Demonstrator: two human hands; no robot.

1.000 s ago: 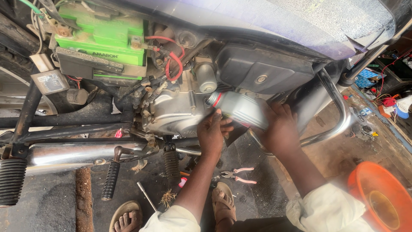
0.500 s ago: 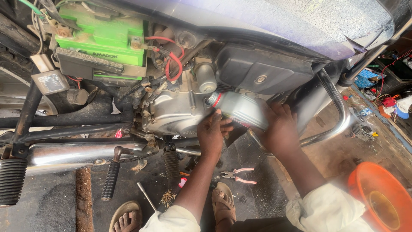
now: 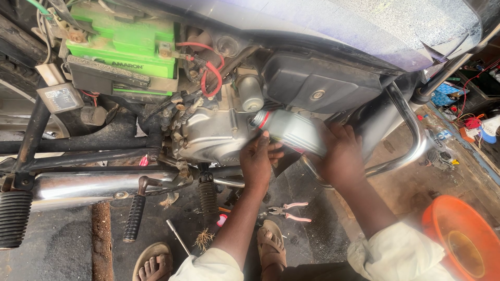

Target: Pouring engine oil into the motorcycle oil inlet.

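Nothing has shifted: both my hands, left [image 3: 259, 160] and right [image 3: 341, 156], stay clasped around the grey plastic bottle [image 3: 291, 131], its red-ringed neck tipped against the silver engine casing [image 3: 213, 136].

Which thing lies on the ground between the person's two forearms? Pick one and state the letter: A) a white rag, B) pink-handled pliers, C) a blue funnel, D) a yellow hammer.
B: the pink-handled pliers lie on the dark ground, below the left hand and the right hand, which hold the grey plastic bottle.
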